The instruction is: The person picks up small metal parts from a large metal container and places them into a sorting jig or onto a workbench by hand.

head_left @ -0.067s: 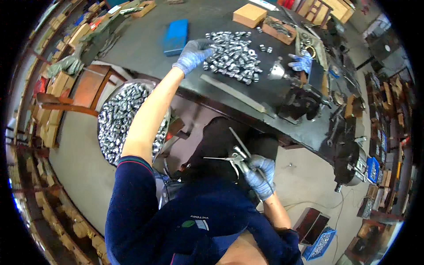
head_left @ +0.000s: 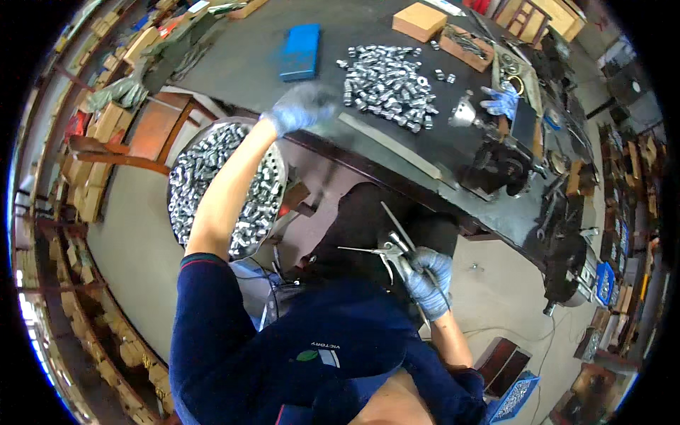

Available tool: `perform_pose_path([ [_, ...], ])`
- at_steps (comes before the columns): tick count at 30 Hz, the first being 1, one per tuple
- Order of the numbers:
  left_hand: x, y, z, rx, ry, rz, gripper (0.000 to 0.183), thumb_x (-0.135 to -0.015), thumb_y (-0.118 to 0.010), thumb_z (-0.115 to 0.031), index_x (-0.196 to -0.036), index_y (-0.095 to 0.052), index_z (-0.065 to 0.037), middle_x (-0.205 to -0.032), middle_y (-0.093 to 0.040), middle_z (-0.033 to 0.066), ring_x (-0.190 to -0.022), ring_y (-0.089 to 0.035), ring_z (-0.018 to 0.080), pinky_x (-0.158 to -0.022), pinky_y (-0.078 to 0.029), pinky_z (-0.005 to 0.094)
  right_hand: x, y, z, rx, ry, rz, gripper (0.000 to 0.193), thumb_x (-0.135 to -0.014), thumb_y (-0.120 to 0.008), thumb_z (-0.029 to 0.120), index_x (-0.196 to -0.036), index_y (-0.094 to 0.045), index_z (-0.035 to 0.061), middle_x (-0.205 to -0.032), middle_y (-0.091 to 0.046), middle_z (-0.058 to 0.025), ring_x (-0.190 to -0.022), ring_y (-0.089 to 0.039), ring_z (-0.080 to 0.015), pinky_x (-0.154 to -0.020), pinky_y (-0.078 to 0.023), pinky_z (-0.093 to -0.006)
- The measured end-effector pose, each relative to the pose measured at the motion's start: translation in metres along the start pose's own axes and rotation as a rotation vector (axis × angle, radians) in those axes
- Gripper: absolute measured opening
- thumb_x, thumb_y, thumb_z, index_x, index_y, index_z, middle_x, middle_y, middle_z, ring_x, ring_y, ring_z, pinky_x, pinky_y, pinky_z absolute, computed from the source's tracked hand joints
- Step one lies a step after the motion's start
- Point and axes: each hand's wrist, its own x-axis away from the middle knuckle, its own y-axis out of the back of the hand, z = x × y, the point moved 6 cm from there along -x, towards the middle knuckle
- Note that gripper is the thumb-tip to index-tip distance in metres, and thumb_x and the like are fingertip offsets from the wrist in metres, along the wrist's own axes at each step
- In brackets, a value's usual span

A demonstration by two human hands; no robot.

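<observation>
Down by my lap, my right hand (head_left: 427, 278) is closed around a metal air tool (head_left: 392, 249). My left hand (head_left: 301, 106), blurred, hovers over the dark bench (head_left: 241, 64) just beside the heap of small metal parts (head_left: 388, 86); its grip I cannot tell. A basin of parts (head_left: 205, 177) sits below.

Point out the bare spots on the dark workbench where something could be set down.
Bare top lies on the workbench between the blue box and the left hand, and left of the box. Crowded: the pile of metal pieces and the machine clutter at the right end.
</observation>
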Motion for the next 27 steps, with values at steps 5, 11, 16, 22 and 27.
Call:
perform_pose_path([
  [5,0.113,-0.009,0.048,-0.489,0.151,0.248,0.031,-0.081,-0.054,-0.033,-0.099,-0.065,-0.010,-0.086,-0.066,0.0156,-0.084,-0.063,0.0322,-0.079,-0.049,0.0415,-0.001,-0.006,-0.003,0.001,-0.014,0.057,0.032,-0.067,-0.073,0.007,-0.053,-0.045,0.0075,-0.053,-0.045,-0.0100,-0.047,-0.047,-0.0255,-0.048,-0.041,-0.0309],
  [11,0.153,-0.059,0.058,-0.659,0.442,0.396,0.028,-0.073,-0.059,-0.030,-0.089,-0.066,-0.008,-0.088,-0.066,0.0166,-0.086,-0.063,0.0330,-0.077,-0.050,0.0423,-0.006,-0.016,0.002,-0.002,0.031,0.121,0.032,-0.065,-0.074,0.007,-0.053,-0.045,0.0074,-0.053,-0.045,-0.0099,-0.047,-0.047,-0.0245,-0.047,-0.039,-0.0301],
  [16,0.152,-0.060,0.066,-0.573,0.317,0.294,0.027,-0.071,-0.061,-0.027,-0.091,-0.067,-0.009,-0.085,-0.066,0.0139,-0.082,-0.064,0.0325,-0.076,-0.050,0.0405,-0.001,-0.012,0.003,0.005,0.003,0.098,0.032,-0.065,-0.075,0.007,-0.053,-0.045,0.0073,-0.053,-0.045,-0.0098,-0.047,-0.047,-0.0251,-0.047,-0.039,-0.0302],
  [22,0.163,-0.024,0.023,0.376,0.327,-0.087,0.026,-0.079,-0.066,-0.013,-0.102,-0.063,-0.001,-0.092,-0.067,0.0091,-0.083,-0.062,0.0140,-0.074,-0.050,0.0277,0.002,-0.011,0.005,-0.009,0.032,0.091,0.034,-0.065,-0.076,0.009,-0.053,-0.044,0.0077,-0.052,-0.044,-0.0094,-0.046,-0.047,-0.0252,-0.048,-0.039,-0.0307],
  [27,0.155,-0.048,-0.061,0.848,0.153,0.098,0.022,-0.084,-0.064,-0.010,-0.103,-0.060,0.001,-0.090,-0.064,0.0042,-0.085,-0.059,0.0103,-0.078,-0.048,0.0260,-0.011,-0.024,0.015,-0.031,0.091,0.176,0.036,-0.065,-0.078,0.013,-0.054,-0.044,0.0084,-0.051,-0.044,-0.0086,-0.045,-0.045,-0.0247,-0.047,-0.038,-0.0308],
])
